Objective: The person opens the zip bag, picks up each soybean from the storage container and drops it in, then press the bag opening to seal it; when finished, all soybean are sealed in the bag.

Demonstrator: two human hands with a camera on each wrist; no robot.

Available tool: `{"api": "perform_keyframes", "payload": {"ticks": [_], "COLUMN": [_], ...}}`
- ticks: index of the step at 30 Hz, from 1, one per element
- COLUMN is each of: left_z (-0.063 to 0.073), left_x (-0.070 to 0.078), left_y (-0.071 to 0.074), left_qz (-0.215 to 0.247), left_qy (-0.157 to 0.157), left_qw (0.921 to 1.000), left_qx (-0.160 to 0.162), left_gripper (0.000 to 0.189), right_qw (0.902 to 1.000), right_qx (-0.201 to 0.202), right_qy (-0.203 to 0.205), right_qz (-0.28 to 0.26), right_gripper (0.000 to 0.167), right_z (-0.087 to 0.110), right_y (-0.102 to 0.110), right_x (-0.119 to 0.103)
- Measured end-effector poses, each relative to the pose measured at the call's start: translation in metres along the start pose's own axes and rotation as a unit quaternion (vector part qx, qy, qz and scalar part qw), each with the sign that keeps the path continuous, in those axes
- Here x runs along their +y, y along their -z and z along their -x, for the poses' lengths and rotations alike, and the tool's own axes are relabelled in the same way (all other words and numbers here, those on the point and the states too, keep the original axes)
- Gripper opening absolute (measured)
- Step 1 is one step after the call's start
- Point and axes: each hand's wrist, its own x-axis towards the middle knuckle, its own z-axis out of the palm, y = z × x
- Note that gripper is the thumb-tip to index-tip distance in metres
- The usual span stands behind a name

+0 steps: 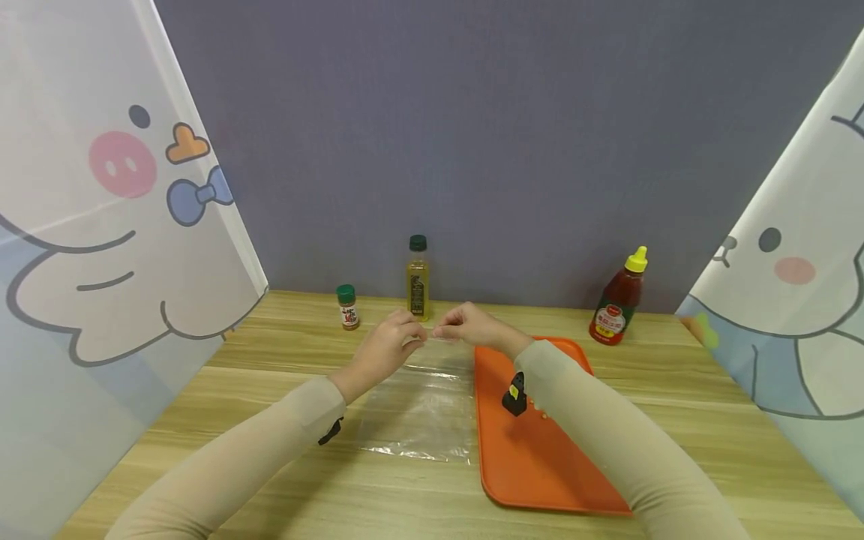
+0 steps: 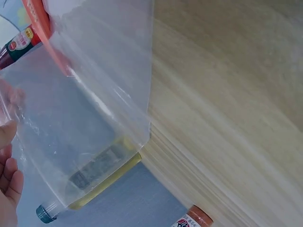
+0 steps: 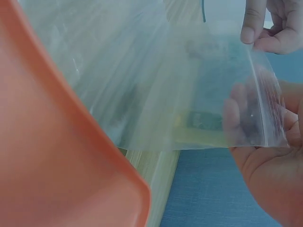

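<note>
A clear zip-top plastic bag hangs from both hands above the table, its zip strip at the top edge. My left hand pinches that edge between thumb and fingers. The right hand grips the same edge a short way to the right, and its fingers show through the film in the right wrist view. In that view the left hand is above the right hand. Seen through the bag in the left wrist view is a bottle of yellow oil.
An orange tray lies under my right forearm, with small yellow bits on it. Along the back stand a green-capped spice jar, the oil bottle and a red sauce bottle. A grey panel rises behind.
</note>
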Motion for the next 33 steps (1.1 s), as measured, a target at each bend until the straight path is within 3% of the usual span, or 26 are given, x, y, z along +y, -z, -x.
{"api": "perform_keyframes", "payload": {"ticks": [5,17,33], "left_z": [-0.0002,-0.0020,-0.0027], "left_x": [0.0000,0.0013,0.0033], "left_y": [-0.0016,-0.0077,-0.0072], "left_qz": [-0.006,-0.032,-0.029], "left_qy": [-0.014,-0.064,-0.047], "left_qw": [0.9998,0.9962,0.9975], "left_qx": [0.011,0.050,0.044], "left_gripper": [0.013,0.008,0.007], "right_qw": [1.0000,0.9988,0.9972], "right_qx": [-0.003,-0.026,0.014], "right_qy": [-0.001,0.029,0.030], "right_qz": [-0.008,0.030,0.067], "right_gripper": [0.021,0.017,0.020], "right_z": [-0.0014,-0.0035,-0.0054], "right_y": [-0.0009,-0.0031,-0.0094], "right_x": [0.0024,-0.0030,-0.0051]}}
